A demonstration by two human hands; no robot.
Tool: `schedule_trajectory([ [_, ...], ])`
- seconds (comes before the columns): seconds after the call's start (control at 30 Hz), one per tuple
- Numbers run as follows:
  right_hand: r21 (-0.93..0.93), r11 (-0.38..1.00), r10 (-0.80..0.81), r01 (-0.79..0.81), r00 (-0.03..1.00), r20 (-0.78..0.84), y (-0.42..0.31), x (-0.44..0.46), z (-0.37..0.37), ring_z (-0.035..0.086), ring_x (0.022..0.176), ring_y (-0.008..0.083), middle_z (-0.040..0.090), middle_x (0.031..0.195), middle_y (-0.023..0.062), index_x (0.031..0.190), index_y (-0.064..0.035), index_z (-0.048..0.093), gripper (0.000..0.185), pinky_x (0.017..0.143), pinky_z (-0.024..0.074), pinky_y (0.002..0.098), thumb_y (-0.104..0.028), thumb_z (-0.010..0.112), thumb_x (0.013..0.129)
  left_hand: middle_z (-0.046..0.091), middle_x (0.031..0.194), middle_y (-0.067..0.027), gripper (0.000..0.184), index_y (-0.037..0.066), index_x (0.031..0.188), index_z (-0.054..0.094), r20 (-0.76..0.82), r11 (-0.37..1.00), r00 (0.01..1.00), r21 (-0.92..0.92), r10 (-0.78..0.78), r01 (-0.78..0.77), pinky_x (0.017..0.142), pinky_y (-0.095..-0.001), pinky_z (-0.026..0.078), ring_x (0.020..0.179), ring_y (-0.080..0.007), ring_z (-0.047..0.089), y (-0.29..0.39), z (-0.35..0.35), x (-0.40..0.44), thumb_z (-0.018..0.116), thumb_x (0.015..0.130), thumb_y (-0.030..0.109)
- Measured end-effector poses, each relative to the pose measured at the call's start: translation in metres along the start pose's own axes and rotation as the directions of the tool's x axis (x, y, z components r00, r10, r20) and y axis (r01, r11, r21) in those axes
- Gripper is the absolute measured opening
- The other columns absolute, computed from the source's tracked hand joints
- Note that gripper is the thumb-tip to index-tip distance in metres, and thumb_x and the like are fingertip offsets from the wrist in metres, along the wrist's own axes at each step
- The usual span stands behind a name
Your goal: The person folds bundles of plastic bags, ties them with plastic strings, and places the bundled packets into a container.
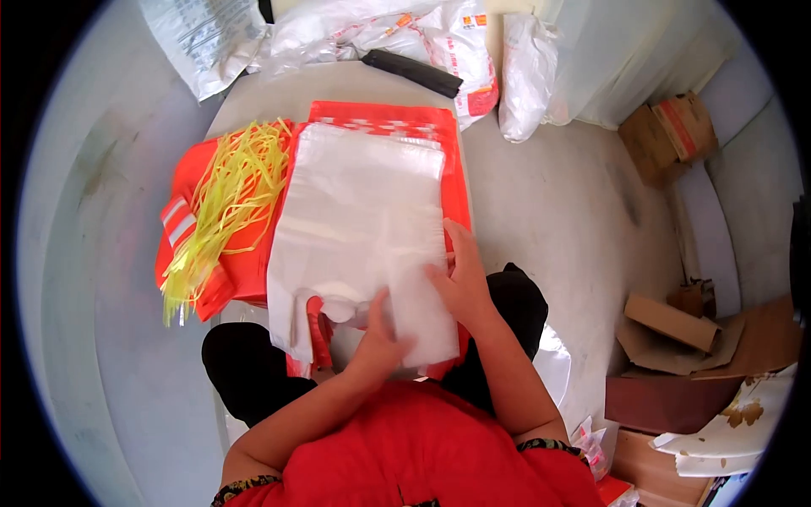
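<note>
A stack of white plastic vest bags [355, 211] lies flat in front of me, its handle cut-outs toward my body. Beneath it are red plastic bags [459, 173], showing at the back and right edges. My left hand [378, 342] rests over the near end of the white bags beside the cut-out, fingers apart and slightly blurred. At the right edge of the stack is my right hand [463, 279], thumb on the white plastic and fingers stretched along the edge, with a gap between them. A red strip [318, 329] shows through the cut-out.
Yellow plastic ties [241, 186] lie on more red bags [249, 266] to the left. A black folded strip [412, 73] and white printed sacks [422, 38] sit at the back. Cardboard boxes [672, 135] stand on the right, with an opened carton [676, 334] nearer.
</note>
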State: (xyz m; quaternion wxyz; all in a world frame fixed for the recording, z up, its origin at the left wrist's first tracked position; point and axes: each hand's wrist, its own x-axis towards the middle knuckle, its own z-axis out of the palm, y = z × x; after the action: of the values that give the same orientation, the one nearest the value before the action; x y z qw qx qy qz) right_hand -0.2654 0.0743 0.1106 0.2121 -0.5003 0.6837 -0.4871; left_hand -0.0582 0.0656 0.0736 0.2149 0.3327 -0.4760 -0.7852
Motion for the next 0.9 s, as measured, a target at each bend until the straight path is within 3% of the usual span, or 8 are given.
schedule_trajectory([
  [0.23, -0.196, 0.976, -0.056, 0.094, 0.98, 0.191, -0.003, 0.027, 0.015, 0.03, 0.154, 0.0271, 0.031, 0.166, 0.0169, 0.152, -0.002, 0.045, 0.07, 0.12, 0.0342, 0.0387, -0.001, 0.068, 0.087, 0.058, 0.131, -0.0172, 0.104, 0.016, 0.165, -0.01, 0.044, 0.917, 0.993, 0.383, 0.106, -0.115, 0.08, -0.0305, 0.054, 0.098, -0.0174, 0.062, -0.007, -0.012, 0.004, 0.061, 0.093, -0.004],
  [0.33, 0.185, 0.982, 0.007, -0.044, 0.98, 0.197, 0.012, 0.039, 0.018, 0.028, 0.155, 0.0248, 0.028, 0.17, 0.0137, 0.155, -0.0023, 0.042, 0.074, 0.121, 0.0329, 0.0372, 0.003, 0.065, 0.085, 0.054, 0.135, -0.0184, 0.103, 0.016, 0.166, -0.009, 0.061, 0.874, 0.968, 0.419, 0.243, -0.245, 0.079, -0.0307, 0.054, 0.095, -0.0177, 0.061, -0.022, -0.015, 0.009, 0.06, 0.092, -0.004],
  [0.43, 0.284, 0.948, 0.09, -0.146, 0.975, 0.202, 0.007, 0.042, 0.02, 0.029, 0.155, 0.024, 0.023, 0.172, 0.0114, 0.158, -0.003, 0.04, 0.078, 0.118, 0.0359, 0.0346, 0.006, 0.061, 0.084, 0.054, 0.137, -0.016, 0.096, 0.015, 0.167, 0.004, 0.103, 0.875, 0.962, 0.4, 0.252, -0.272, 0.078, -0.0306, 0.053, 0.093, -0.0162, 0.06, -0.01, -0.013, 0.002, 0.059, 0.091, -0.005],
  [0.6, 0.153, 0.987, 0.011, -0.043, 0.979, 0.204, 0.0, 0.058, 0.026, 0.038, 0.148, 0.0232, 0.019, 0.172, 0.0124, 0.147, -0.0041, 0.054, 0.065, 0.111, 0.0445, 0.0342, 0.01, 0.057, 0.084, 0.059, 0.137, -0.0106, 0.078, 0.013, 0.162, 0.035, 0.218, 0.934, 0.975, 0.341, 0.035, -0.109, 0.077, -0.0297, 0.053, 0.086, -0.0133, 0.059, 0.018, -0.014, -0.007, 0.059, 0.09, -0.005],
  [0.7, -0.054, 0.99, -0.119, 0.13, 0.977, 0.178, -0.002, 0.067, 0.038, 0.047, 0.142, 0.0263, 0.025, 0.169, 0.0151, 0.133, -0.0034, 0.065, 0.05, 0.105, 0.0494, 0.0373, 0.01, 0.058, 0.085, 0.065, 0.124, -0.0101, 0.077, 0.016, 0.161, 0.038, 0.187, 0.928, 0.978, 0.34, 0.092, -0.152, 0.074, -0.03, 0.053, 0.08, -0.0134, 0.058, 0.016, -0.014, -0.009, 0.058, 0.09, -0.005],
  [0.77, -0.348, 0.87, -0.316, 0.35, 0.937, 0.151, -0.008, 0.072, 0.038, 0.052, 0.136, 0.0289, 0.032, 0.165, 0.0173, 0.125, -0.0031, 0.069, 0.041, 0.102, 0.0515, 0.0401, 0.008, 0.061, 0.086, 0.066, 0.113, -0.0095, 0.078, 0.016, 0.161, 0.037, 0.161, 0.927, 0.975, 0.318, 0.153, -0.198, 0.071, -0.0302, 0.052, 0.077, -0.0134, 0.058, 0.003, -0.012, -0.007, 0.058, 0.09, -0.005],
  [0.83, -0.671, 0.528, -0.552, 0.521, 0.811, 0.194, -0.024, 0.068, 0.033, 0.057, 0.13, 0.0319, 0.041, 0.159, 0.0197, 0.119, -0.0032, 0.071, 0.035, 0.1, 0.0528, 0.0429, 0.004, 0.065, 0.086, 0.067, 0.106, -0.0096, 0.078, 0.016, 0.162, 0.036, 0.151, 0.931, 0.976, 0.308, 0.154, -0.195, 0.07, -0.0305, 0.053, 0.077, -0.0137, 0.059, 0.006, -0.013, -0.004, 0.058, 0.09, -0.005],
  [0.9, -0.555, 0.625, -0.464, 0.549, 0.833, 0.301, -0.006, 0.054, 0.027, 0.056, 0.13, 0.0325, 0.048, 0.152, 0.019, 0.117, -0.0041, 0.071, 0.033, 0.103, 0.0501, 0.0455, 0.002, 0.067, 0.085, 0.067, 0.106, -0.0106, 0.078, 0.016, 0.162, 0.036, 0.16, 0.943, 0.982, 0.3, 0.099, -0.144, 0.071, -0.0309, 0.053, 0.078, -0.0143, 0.06, 0.015, -0.013, -0.009, 0.058, 0.09, -0.006],
])
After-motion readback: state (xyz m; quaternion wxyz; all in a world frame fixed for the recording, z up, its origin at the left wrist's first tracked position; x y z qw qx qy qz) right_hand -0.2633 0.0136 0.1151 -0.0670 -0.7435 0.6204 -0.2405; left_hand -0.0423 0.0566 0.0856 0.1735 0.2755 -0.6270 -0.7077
